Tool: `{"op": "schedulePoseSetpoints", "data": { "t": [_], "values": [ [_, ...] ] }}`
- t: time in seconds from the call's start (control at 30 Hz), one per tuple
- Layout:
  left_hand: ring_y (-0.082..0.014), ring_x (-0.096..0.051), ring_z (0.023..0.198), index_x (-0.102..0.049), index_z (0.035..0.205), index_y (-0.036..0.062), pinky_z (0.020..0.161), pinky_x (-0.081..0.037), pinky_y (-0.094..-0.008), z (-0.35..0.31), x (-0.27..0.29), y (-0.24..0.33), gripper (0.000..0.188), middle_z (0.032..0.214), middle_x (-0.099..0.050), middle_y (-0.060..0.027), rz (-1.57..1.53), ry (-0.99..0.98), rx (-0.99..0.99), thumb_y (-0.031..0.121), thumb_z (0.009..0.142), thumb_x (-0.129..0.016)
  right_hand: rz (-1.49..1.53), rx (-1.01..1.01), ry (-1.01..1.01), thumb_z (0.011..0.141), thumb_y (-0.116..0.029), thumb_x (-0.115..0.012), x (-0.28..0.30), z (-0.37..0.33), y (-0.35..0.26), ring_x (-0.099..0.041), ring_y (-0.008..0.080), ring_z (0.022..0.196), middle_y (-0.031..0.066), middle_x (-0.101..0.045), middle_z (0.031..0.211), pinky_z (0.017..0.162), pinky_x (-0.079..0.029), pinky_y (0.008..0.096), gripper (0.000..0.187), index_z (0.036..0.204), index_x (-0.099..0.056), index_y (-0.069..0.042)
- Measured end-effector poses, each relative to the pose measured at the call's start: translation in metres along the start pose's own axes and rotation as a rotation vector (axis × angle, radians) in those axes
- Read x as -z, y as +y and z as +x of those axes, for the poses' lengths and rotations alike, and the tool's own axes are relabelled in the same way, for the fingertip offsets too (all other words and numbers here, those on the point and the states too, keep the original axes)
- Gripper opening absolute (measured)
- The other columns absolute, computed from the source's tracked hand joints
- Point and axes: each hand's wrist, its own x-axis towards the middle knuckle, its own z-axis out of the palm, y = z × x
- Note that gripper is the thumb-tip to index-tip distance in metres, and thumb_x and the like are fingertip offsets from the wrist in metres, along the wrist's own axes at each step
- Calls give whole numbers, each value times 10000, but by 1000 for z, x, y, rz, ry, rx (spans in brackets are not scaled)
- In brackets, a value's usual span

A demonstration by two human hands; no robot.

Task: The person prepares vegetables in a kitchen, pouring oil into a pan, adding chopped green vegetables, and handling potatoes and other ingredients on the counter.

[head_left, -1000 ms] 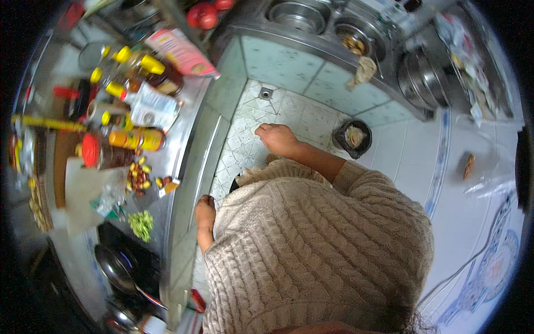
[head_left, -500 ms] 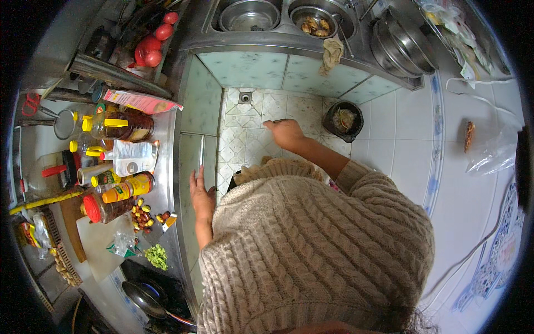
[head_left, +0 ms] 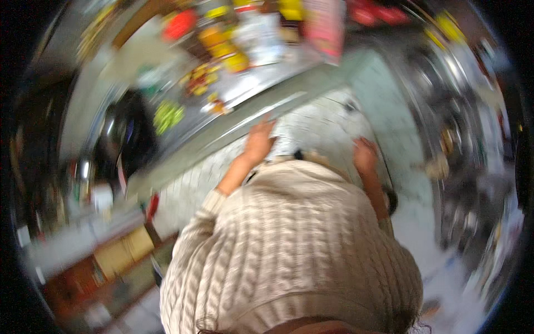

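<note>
My feed is smeared, yet I can make out the wearer's 2 hands ahead of the cream knitted sweater (head_left: 295,239). The left hand (head_left: 258,143) reaches forward with its fingers spread fairly wide. From my angle its fingertips overlap the front of the steel counter (head_left: 250,86); I cannot tell whether they touch it. The right hand (head_left: 365,156) hangs well apart from the left, near the pale green tiled wall (head_left: 397,111). Its fingers look bent, but I cannot tell how narrow they are or whether they hold anything.

The counter slants across, ahead of the left hand and off to its left, so it lies much nearer that hand than the right. On it, closest to the left hand, I see a small orange and white packet (head_left: 216,104); just beyond sits a pile of brown and yellow nuts (head_left: 201,79). A heap of green vegetables (head_left: 168,116) lies farther left, near the dark stove top (head_left: 142,125). Behind the nuts I pick out an orange and yellow bottle (head_left: 225,49), a white pouch (head_left: 257,39) and a pink bag (head_left: 324,28). A blurred cloth (head_left: 436,166) hangs to the right of the right hand.
</note>
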Motion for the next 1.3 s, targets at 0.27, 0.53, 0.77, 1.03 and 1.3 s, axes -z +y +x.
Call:
{"op": "schedulePoseSetpoints", "data": {
  "t": [0.27, 0.53, 0.77, 1.03, 1.3],
  "values": [
    [-355, -570, 987, -643, 917, 35, 862, -466, -405, -89, 28, -50, 183, 1087, -607, -170, -53, 202, 267, 14, 759, -552, -74, 344, -421, 839, -114, -559, 12, 65, -129, -590, 287, 999, 142, -649, 1033, 899, -426, 408, 228, 1046, -649, -77],
    [-360, -600, 807, -623, 779, 55, 714, -476, -449, -170, 51, -91, 241, 817, -642, -172, -238, 384, 814, 239, 829, -474, 262, 489, -914, 869, -186, -584, -7, 110, -270, -626, 281, 936, 182, -642, 1015, 803, -497, 356, 309, 1133, -609, -27],
    [-301, -560, 577, -602, 686, 23, 586, -447, -374, -215, 71, -139, 382, 605, -586, -134, -383, 537, 949, 359, 865, -572, -296, 466, -855, 899, -236, -570, -89, 113, -307, -612, 350, 978, 161, -648, 1068, 796, -499, 459, 324, 1136, -588, -15],
    [-161, -553, 971, -544, 1125, 59, 836, -454, -317, -220, 115, -160, 295, 1153, -571, -63, -921, 575, 693, 223, 887, -597, 154, 1111, -393, 801, -124, -594, -37, 84, -460, -621, 300, 932, 125, -657, 998, 796, -497, 388, 213, 1002, -641, -72],
    [-322, -449, 1226, -327, 1373, 11, 1083, -319, -430, -135, 176, -100, 559, 1338, -446, -193, -2338, 205, 75, 410, 984, -287, 689, 1358, -182, 796, -256, -656, -24, 51, -577, -628, 243, 832, 45, -664, 913, 795, -500, 373, 223, 950, -659, -95]
  ]
}}
